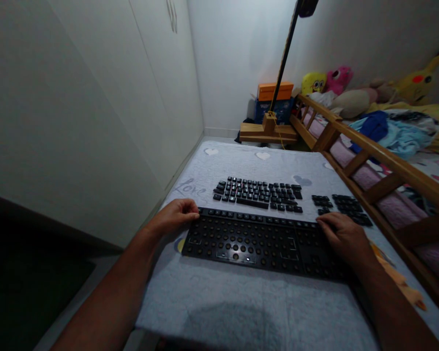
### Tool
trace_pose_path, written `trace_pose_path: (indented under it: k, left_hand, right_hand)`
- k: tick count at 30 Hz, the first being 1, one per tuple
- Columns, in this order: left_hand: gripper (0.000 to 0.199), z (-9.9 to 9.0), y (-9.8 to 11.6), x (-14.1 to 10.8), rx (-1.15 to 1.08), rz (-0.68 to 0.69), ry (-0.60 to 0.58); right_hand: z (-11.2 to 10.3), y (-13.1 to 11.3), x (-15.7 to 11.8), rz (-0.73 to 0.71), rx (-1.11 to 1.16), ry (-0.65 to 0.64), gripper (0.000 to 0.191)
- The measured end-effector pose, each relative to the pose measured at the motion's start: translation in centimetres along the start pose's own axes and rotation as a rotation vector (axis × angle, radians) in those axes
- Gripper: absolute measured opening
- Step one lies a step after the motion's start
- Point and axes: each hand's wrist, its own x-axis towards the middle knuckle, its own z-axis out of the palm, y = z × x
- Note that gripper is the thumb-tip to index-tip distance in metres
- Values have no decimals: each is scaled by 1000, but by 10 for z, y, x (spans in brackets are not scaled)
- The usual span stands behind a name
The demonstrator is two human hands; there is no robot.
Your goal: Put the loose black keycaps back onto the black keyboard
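A black computer keyboard (241,241) with its main keys off lies across the table, its round key mounts bare. Its top row of small keys is still fitted. My left hand (179,213) pinches the keyboard's upper left corner, thumb and index finger closed together. At the upper right edge, my right hand (346,239) grips the keyboard with thumb and fingers closed; part of the keyboard's right end is hidden under that hand and forearm. Beyond the keyboard, loose keycaps (254,190) lie in keyboard order, with more number-pad keycaps (347,204) grouped to the right.
A pale blue cloth with hearts covers the table (219,297). A white wardrobe (106,97) stands left. Along the right runs a wooden bed rail (384,163), with plush toys (314,83) behind. A wooden stand (269,129) with a dark pole and boxes (275,91) sit at the back.
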Motion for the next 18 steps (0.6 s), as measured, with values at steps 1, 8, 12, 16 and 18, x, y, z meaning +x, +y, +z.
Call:
trace_pose_path:
  k: [1, 8, 12, 16, 18]
  left_hand:
    - [29, 0, -1, 0, -5, 2, 1]
    - [26, 2, -1, 0, 16, -1, 9]
    - [27, 1, -1, 0, -4, 8, -11]
    - [32, 0, -4, 3, -100, 6, 26]
    - [34, 1, -5, 4, -146, 3, 77]
  right_hand:
    - [0, 0, 0, 1, 4, 1, 23]
    - [1, 1, 0, 3, 15, 0, 22]
    - [1, 1, 0, -8, 14, 5, 22]
    - [1, 1, 0, -12, 12, 4, 22]
    - [1, 0, 0, -14, 13, 11, 22]
